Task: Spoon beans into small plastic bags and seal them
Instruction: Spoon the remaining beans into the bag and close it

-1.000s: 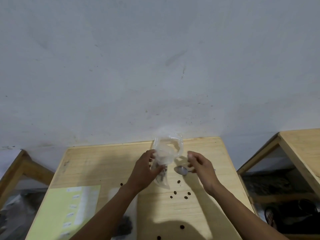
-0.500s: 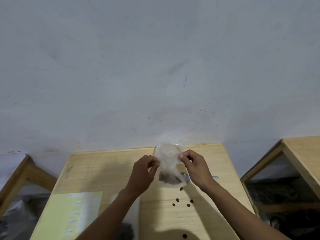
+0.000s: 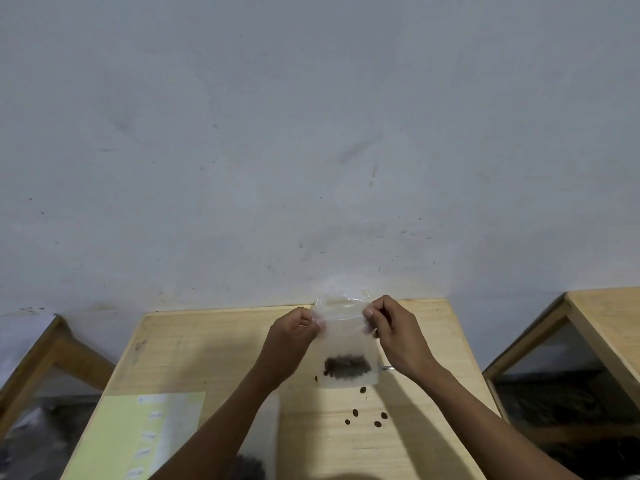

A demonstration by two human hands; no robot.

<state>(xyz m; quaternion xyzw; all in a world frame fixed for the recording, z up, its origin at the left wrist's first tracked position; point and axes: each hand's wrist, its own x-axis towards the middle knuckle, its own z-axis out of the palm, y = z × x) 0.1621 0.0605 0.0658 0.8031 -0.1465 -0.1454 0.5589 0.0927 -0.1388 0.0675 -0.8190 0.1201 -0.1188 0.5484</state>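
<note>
Nearest you, loose beans [image 3: 356, 412] lie scattered on the wooden table [image 3: 194, 355], yellow sheet [image 3: 138, 434] at left. Above them the clear bag [image 3: 346, 344] hangs upright, dark beans at its bottom. Your left hand [image 3: 291, 341] and right hand [image 3: 398, 334] each pinch a top corner, fingers clamped on the plastic. Grey wall [image 3: 311, 133] behind

A small plastic bag [image 3: 346, 344] hangs above the wooden table [image 3: 207, 344], pinched at its top corners between the left hand [image 3: 291, 341] and the right hand [image 3: 398, 336], with beans [image 3: 347, 367] in its bottom. Loose beans [image 3: 367, 415] lie on the table below it (nearer the person), and a sheet of paper [image 3: 138, 434] lies at the table's near left.
</note>
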